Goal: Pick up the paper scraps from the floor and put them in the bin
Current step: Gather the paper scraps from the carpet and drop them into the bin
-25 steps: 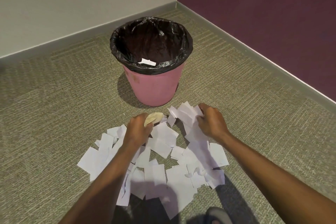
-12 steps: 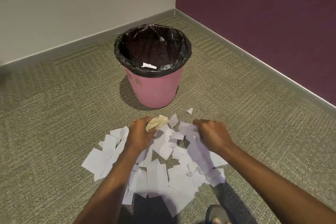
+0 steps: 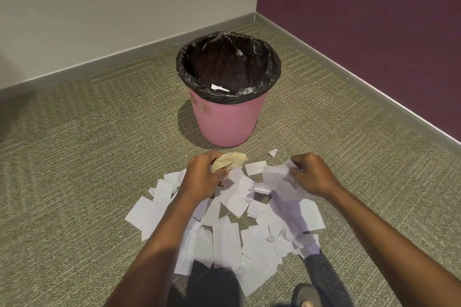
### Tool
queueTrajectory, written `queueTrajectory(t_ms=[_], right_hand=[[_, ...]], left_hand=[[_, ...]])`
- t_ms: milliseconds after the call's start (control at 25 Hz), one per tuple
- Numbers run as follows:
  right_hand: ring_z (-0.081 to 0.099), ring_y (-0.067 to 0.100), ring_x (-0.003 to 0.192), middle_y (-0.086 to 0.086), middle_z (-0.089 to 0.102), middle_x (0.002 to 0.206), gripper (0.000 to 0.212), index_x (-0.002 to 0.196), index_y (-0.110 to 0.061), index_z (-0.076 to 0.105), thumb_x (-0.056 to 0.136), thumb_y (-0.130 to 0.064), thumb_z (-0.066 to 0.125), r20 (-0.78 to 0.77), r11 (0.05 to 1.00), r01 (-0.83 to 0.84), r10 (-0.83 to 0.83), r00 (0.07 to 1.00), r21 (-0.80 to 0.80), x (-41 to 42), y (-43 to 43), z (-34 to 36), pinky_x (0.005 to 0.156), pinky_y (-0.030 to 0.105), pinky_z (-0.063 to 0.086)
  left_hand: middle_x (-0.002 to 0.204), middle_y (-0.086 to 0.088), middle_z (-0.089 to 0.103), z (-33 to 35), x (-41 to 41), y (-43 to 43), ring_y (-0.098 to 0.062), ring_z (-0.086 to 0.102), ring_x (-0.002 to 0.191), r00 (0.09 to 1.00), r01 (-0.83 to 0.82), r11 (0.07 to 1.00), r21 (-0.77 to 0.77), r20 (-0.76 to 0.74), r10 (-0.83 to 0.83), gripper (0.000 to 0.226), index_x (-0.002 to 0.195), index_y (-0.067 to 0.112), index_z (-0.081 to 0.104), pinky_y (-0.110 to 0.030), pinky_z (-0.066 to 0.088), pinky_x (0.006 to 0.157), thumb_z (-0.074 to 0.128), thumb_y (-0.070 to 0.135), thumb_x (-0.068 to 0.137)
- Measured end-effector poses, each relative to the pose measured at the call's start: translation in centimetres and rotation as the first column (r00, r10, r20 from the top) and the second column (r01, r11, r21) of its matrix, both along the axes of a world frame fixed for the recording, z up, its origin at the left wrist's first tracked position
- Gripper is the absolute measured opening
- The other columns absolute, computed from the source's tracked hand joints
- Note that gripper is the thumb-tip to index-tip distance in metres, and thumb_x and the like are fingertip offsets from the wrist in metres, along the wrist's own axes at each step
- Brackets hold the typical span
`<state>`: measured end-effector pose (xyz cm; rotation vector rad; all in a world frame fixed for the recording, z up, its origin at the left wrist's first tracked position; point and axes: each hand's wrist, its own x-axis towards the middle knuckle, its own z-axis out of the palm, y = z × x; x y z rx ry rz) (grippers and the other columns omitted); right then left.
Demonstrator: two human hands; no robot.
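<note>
Head cam: left hand (image 3: 202, 177) stays clenched on a tan crumpled wad (image 3: 230, 159), and the right hand (image 3: 311, 174) has now bunched up white paper scraps (image 3: 234, 227) mid-carpet. Pink bin (image 3: 229, 119) sits just beyond, so dumping looks next. One stray bit (image 3: 273, 152) got left behind.

A green-grey carpet (image 3: 87, 157) with a woven pattern covers the floor. Behind it stands a beige wall (image 3: 112, 7), and at the right a dark purple wall (image 3: 374, 20); they meet in a corner. A grey skirting board (image 3: 99, 67) runs along both walls.
</note>
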<state>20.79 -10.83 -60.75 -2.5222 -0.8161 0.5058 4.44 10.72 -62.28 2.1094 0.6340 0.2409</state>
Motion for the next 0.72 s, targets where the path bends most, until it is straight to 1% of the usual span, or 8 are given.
queueTrajectory(t_ms=[80,120,200,280,360,440,600,720], right_hand=[[0.042,0.019,0.053,0.009,0.047,0.057,0.030,0.060,-0.004,0.052,0.090,0.001,0.056,-0.030,0.999,0.030,-0.029,0.999,0.027,0.4,0.1,0.9,0.052,0.029,0.037],[0.046,0.021,0.055,0.010,0.050,0.059,0.029,0.062,-0.003,0.053,0.091,0.001,0.055,-0.040,0.998,0.044,-0.042,0.998,0.045,0.5,0.2,1.4,0.053,0.031,0.041],[0.061,0.029,0.069,0.014,0.065,0.076,0.018,0.077,0.002,0.064,0.093,-0.002,0.056,-0.059,0.991,0.093,-0.088,0.994,0.096,0.8,0.4,2.5,0.060,0.041,0.056],[0.067,0.030,0.082,0.012,0.070,0.098,0.013,0.095,-0.001,0.070,0.094,-0.002,0.057,-0.138,0.965,0.188,-0.164,0.977,0.184,0.9,0.7,3.9,0.066,0.047,0.061],[0.070,0.022,0.080,0.007,0.070,0.105,0.017,0.106,-0.005,0.068,0.093,0.000,0.057,-0.262,0.914,0.278,-0.203,0.944,0.296,1.1,1.3,5.7,0.057,0.036,0.061],[0.072,0.014,0.072,0.006,0.070,0.104,0.021,0.110,-0.006,0.065,0.093,0.001,0.055,-0.328,0.863,0.314,-0.186,0.926,0.396,1.6,2.4,7.9,0.053,0.026,0.059],[0.074,0.015,0.080,0.005,0.069,0.107,0.025,0.118,-0.004,0.062,0.094,-0.003,0.056,-0.399,0.732,0.375,-0.153,0.904,0.568,3.8,6.2,12.3,0.062,0.032,0.062],[0.074,0.020,0.085,0.008,0.070,0.107,0.022,0.117,-0.003,0.060,0.096,-0.002,0.053,-0.464,0.655,0.438,-0.148,0.873,0.616,5.7,9.9,14.6,0.062,0.034,0.063]], left_hand=[[0.085,-0.004,0.073,1.6,0.2,0.2,-0.027,0.067,0.084,0.998,0.020,0.999,-0.040,0.057,-0.018,0.019,0.096,0.011,0.072,-0.045,0.055,0.074,0.078,0.017,0.079],[0.086,-0.002,0.073,2.5,0.3,0.3,-0.025,0.067,0.084,0.996,0.030,0.998,-0.056,0.082,-0.025,0.020,0.096,0.013,0.072,-0.045,0.056,0.074,0.079,0.017,0.078],[0.087,0.003,0.074,4.6,0.8,0.7,-0.019,0.068,0.085,0.993,0.039,0.997,-0.066,0.117,-0.031,0.019,0.096,0.017,0.073,-0.045,0.057,0.076,0.079,0.015,0.078],[0.091,0.006,0.074,7.0,1.4,1.2,-0.015,0.068,0.087,0.986,0.032,0.995,-0.098,0.168,-0.015,0.021,0.097,0.018,0.073,-0.043,0.058,0.079,0.079,0.013,0.077],[0.095,0.006,0.073,9.7,2.1,2.1,-0.013,0.068,0.090,0.970,0.024,0.993,-0.116,0.243,0.005,0.023,0.098,0.017,0.073,-0.039,0.058,0.082,0.079,0.012,0.076],[0.096,0.008,0.073,12.4,3.0,3.3,-0.009,0.068,0.090,0.949,0.017,0.995,-0.103,0.315,0.017,0.024,0.097,0.020,0.072,-0.033,0.056,0.082,0.080,0.016,0.075],[0.098,0.004,0.074,16.0,6.6,6.1,-0.014,0.071,0.091,0.896,-0.034,0.983,-0.182,0.431,0.111,0.026,0.096,0.023,0.070,-0.039,0.060,0.082,0.082,0.018,0.073],[0.103,-0.007,0.072,16.4,10.4,8.2,-0.023,0.072,0.094,0.891,-0.066,0.954,-0.293,0.414,0.189,0.032,0.101,0.012,0.069,-0.042,0.061,0.078,0.082,0.009,0.072]])
